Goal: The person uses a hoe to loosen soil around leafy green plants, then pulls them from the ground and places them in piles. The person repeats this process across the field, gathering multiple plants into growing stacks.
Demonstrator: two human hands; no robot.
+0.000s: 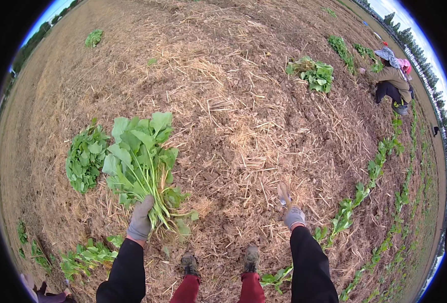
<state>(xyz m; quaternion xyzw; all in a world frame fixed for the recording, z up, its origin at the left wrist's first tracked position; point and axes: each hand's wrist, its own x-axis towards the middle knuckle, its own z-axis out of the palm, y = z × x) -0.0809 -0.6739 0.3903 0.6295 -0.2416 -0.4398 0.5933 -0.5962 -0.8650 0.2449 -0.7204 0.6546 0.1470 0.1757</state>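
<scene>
My left hand [141,217], in a grey work glove, is closed round the stems of a bunch of leafy green seedlings [140,159], with the leaves pointing away from me and the root ends near my wrist. My right hand [294,217], also gloved in grey, grips a small hand trowel [284,193], its dirt-coated blade pointing forward over the straw-strewn soil. Left of the held bunch, a heap of similar seedlings [87,159] lies on the ground.
Planted rows [342,217] run up the right side. Seedling piles lie ahead [318,75] and far left [94,38]. A person in a hat [393,79] squats at upper right, with a pink-hatted person behind. Another person [49,295] is partly visible at lower left. My boots [251,259] stand on straw.
</scene>
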